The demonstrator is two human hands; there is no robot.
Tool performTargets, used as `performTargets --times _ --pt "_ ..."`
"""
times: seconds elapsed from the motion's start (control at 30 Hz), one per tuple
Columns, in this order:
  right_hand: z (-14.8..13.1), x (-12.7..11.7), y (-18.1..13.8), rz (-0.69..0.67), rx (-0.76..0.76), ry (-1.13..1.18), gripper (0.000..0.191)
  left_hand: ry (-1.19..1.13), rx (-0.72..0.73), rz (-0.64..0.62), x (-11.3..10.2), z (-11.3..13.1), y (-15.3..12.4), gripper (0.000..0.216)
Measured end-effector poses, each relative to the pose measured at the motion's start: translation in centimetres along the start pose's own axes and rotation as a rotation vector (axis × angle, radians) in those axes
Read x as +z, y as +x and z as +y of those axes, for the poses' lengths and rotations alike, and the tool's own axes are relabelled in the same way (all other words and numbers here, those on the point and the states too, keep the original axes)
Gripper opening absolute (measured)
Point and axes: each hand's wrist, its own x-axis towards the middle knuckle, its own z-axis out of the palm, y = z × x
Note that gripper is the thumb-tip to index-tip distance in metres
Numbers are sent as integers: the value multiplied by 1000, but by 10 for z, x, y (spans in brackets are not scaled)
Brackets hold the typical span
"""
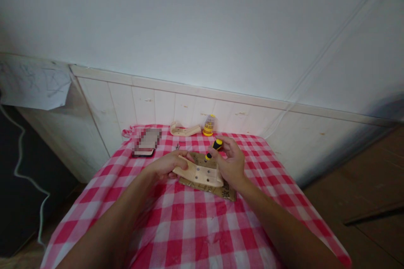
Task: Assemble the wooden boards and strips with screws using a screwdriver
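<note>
My left hand (172, 164) is closed on the left end of a pale wooden piece (202, 175) with a curved right end and several dark screw heads or holes in its face. In my right hand (232, 159) is a yellow-and-black screwdriver (217, 144), its tip pointing down and left above the wooden piece. I cannot tell whether the tip touches anything. Under the wooden piece lies a flat brown cardboard piece (229, 193) with dark writing, partly covered by the wood and my hands.
A red-and-white checked cloth (189, 227) covers the table. By the wall stand a similar curved wooden piece (186, 131) and a yellow-based clear bottle (208, 126). A blurred-out phone-like object (147, 143) lies at the left. Small metal bits (177, 146) lie behind my left hand.
</note>
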Motion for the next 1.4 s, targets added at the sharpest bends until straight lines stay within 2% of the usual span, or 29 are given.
performTargets --times 0.2,0.8,1.03,1.2,1.4 --pt "2 5 -7 -159 41 0 34 28 10 -9 4 3 -2 35" --pt "7 6 -11 -258 54 12 33 7 6 -13 2 0 1 35" --pt "2 3 -8 -300 64 -111 37 -13 12 -28 1 0 1 34" --pt "0 -1 -7 -370 -4 -151 45 -14 22 -43 0 -2 2 35" --pt "2 2 -7 -330 -7 -124 42 -19 18 -42 1 -1 2 35"
